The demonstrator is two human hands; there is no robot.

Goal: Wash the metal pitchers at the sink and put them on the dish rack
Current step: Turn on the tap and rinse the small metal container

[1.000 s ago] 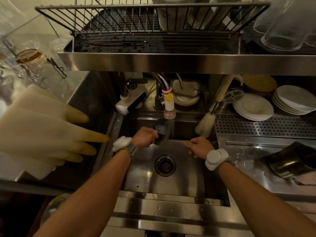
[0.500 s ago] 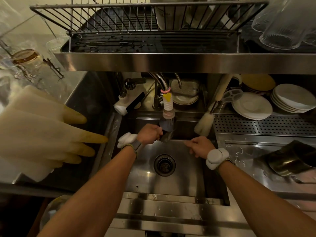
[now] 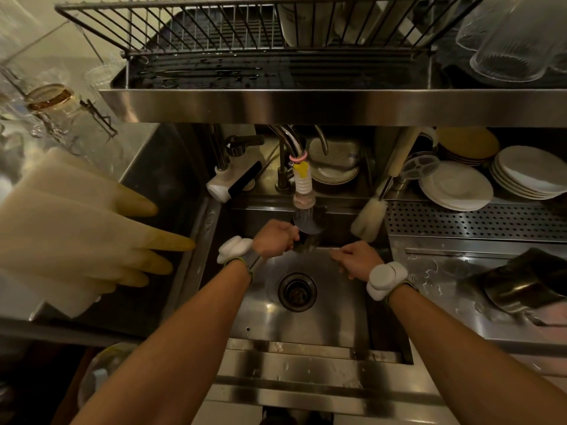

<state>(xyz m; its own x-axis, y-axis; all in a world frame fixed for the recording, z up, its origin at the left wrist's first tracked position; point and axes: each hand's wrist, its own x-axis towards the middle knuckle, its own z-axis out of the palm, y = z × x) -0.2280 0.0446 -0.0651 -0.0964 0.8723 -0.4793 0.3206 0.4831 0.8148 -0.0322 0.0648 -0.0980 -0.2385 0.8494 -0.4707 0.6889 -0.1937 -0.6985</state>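
My left hand grips a small metal pitcher and holds it right under the faucet nozzle, where water runs onto it. Most of the pitcher is dark and partly hidden by the hand. My right hand hovers over the sink basin just to the right of the pitcher, fingers loosely bent, holding nothing. A second, larger metal pitcher lies on its side on the wet counter at the right. The wire dish rack sits on the shelf above the sink.
Pale rubber gloves hang at the left. A bottle brush leans at the sink's back right. Stacks of white plates sit behind a perforated drain panel. Upturned glasses stand at the top right. The drain is mid-basin.
My left hand has raised the pitcher closer to the faucet nozzle. The right hand has stayed almost still.
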